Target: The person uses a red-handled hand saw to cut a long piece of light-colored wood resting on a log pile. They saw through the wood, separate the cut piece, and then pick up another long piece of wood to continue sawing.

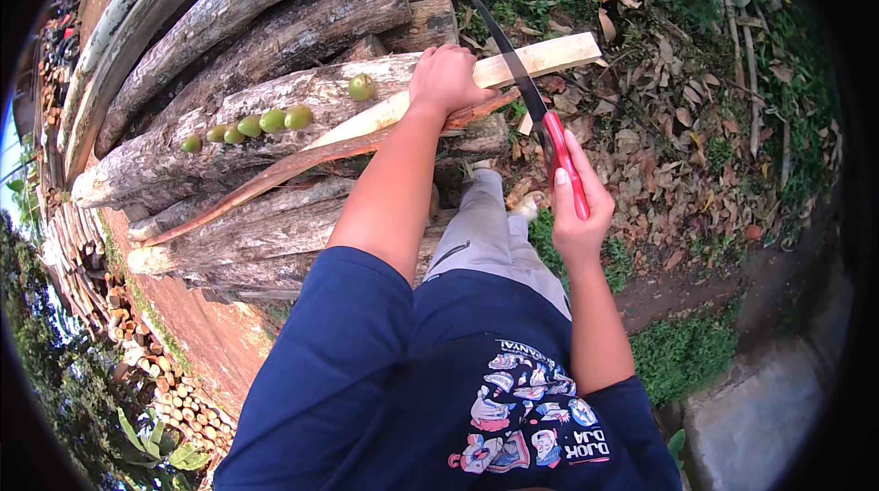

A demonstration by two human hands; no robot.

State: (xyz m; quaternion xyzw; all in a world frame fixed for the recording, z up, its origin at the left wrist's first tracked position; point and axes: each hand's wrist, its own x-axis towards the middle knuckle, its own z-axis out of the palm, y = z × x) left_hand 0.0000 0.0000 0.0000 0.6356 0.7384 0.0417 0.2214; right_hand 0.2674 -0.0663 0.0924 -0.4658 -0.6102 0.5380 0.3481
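- Head view: left hand (446,77) pressed closed on the pale wooden strip (513,65) lying across the log pile (275,97).
- Right hand (577,207) wrapped tight around the red-handled saw (536,97), blade just beside those fingers; a skip could cut them.
- Green fruits (261,122) on the log might roll off if it shakes.

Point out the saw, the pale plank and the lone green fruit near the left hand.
saw (560,154): head view, on the red handle above the right hand's grip.
pale plank (558,53): head view, on its bare end past the blade.
lone green fruit (362,86): head view, centre of the fruit.
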